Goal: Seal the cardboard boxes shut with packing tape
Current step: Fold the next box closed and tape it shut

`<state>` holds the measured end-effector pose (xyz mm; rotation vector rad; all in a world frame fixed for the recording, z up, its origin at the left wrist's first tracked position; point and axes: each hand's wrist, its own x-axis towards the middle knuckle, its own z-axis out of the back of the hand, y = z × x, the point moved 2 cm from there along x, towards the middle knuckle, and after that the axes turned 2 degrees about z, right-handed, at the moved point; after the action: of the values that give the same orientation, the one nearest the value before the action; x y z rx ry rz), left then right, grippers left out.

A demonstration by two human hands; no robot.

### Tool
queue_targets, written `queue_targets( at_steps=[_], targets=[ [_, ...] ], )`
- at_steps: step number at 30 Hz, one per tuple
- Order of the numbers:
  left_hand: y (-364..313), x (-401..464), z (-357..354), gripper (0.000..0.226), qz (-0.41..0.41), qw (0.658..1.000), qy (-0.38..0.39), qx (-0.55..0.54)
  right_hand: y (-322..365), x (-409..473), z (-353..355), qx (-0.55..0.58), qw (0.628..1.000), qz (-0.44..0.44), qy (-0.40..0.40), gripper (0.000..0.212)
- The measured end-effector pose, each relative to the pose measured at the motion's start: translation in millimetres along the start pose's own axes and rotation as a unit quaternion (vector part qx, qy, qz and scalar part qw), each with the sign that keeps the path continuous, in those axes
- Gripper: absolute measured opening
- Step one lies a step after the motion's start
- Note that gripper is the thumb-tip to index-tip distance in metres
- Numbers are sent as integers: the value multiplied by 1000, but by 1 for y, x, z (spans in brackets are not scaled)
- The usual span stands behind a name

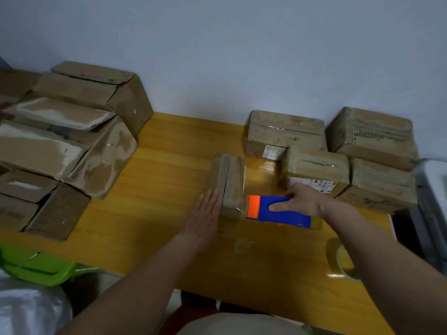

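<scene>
A small cardboard box [228, 182] lies in the middle of the wooden table [157, 189], its flaps closed with a seam running along the top. My left hand [205, 216] presses flat against the box's near left side, fingers straight. My right hand [298, 200] grips a blue and orange tape dispenser [275, 211] just right of the box's near corner. The dispenser's orange end touches the box, and clear tape shines over that corner.
Several taped boxes [314, 165] stand at the back right against the wall. Larger boxes with loose flaps [67, 141] are stacked on the left. A spare tape roll [343, 259] lies near my right forearm. A green bin [38, 267] sits below the table's left edge.
</scene>
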<state>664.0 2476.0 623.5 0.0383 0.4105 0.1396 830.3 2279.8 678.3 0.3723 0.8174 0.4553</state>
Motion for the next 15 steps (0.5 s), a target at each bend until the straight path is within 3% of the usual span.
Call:
queue_targets(
  at_steps=[3, 6, 11, 15],
  targets=[
    [-15, 4, 6, 89, 24, 999, 19, -11, 0, 0, 2, 8, 1000, 0, 5, 41],
    [-29, 9, 9, 84, 43, 999, 32, 1, -6, 0, 2, 10, 1000, -13, 7, 54],
    [-28, 12, 6, 78, -5, 1000, 5, 6, -15, -3, 5, 41, 998, -31, 25, 71],
    [-14, 12, 0, 85, -20, 1000, 8, -11, -12, -7, 11, 48, 998, -7, 29, 67]
  ],
)
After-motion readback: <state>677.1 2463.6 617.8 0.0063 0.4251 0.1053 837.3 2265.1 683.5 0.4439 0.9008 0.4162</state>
